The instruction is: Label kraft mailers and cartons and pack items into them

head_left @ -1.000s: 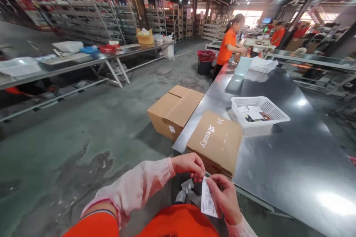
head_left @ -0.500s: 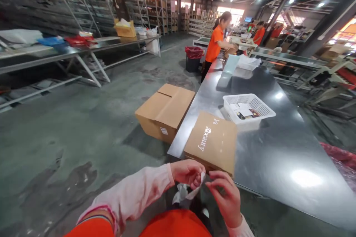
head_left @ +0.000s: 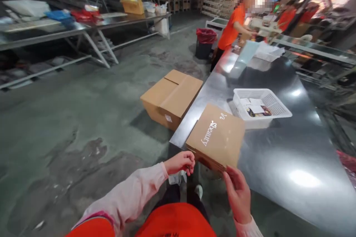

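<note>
A brown cardboard box (head_left: 219, 133) with white "beauty" lettering lies closed at the near end of the metal table (head_left: 272, 163). At its near right corner is my right hand (head_left: 237, 190), with thumb and fingertips pinched at the lid's front edge. My left hand (head_left: 182, 163) hovers just off the near left corner, apart from the box. Its fingers are curled in, and what they hold, if anything, is hidden. Below that hand shows something whitish and crumpled (head_left: 177, 177); whether it hangs from the fingers I cannot tell.
Left of the table stands a larger carton (head_left: 174, 96). A white plastic basket (head_left: 264, 120) with printed cards sits behind the lettered box. Farther along, a co-worker in orange (head_left: 233, 26) stands by a red-lined bin (head_left: 204, 44). Another long table (head_left: 83, 33) runs along the left.
My hands have moved apart. The right went from beside the left to the box's front corner. The white strip between them no longer shows there. My view has shifted slightly.
</note>
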{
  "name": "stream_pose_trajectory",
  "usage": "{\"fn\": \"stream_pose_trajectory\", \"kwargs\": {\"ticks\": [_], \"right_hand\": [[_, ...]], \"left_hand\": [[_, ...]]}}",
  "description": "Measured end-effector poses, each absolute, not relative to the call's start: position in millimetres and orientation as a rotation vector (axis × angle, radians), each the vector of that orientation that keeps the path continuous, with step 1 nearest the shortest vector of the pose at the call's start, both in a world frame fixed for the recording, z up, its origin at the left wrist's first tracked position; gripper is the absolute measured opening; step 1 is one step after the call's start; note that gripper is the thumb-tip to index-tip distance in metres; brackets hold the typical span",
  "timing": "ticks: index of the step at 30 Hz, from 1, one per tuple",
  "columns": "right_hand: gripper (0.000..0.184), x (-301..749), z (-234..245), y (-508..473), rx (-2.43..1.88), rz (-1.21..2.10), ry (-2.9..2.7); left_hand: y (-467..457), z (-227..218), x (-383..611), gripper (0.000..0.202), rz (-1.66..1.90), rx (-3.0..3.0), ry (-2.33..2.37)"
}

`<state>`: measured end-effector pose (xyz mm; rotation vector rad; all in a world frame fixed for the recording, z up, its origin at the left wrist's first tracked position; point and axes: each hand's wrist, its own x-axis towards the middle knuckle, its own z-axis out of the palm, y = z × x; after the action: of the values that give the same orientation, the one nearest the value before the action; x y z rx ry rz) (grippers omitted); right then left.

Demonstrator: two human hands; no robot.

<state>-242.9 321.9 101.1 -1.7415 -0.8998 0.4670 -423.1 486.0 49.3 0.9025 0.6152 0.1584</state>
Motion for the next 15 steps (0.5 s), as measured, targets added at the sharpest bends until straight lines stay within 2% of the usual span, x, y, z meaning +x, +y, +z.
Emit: {"fn": "stream_pose_trajectory", "kwargs": {"ticks": [4, 9, 12, 15], "right_hand": [[0.039, -250, 65, 327, -1.729, 0.986, -0.867], [0.054, -263, -54, 323, -1.808, 1.89, -0.815], [0.055, -262, -132, 323, -2.029, 2.116, -0.8], [0.058, -268, -196, 342, -2.131, 2.163, -0.857]], "left_hand": [[459, -6, -454, 0.018, 0.207, 0.9, 0.971], [388, -100, -474, 0.011, 0.225, 0.742, 1.432], [342, -161, -479, 0.01, 0.166, 0.705, 1.664], [300, -218, -482, 0.035, 0.056, 0.67, 1.8]]}}
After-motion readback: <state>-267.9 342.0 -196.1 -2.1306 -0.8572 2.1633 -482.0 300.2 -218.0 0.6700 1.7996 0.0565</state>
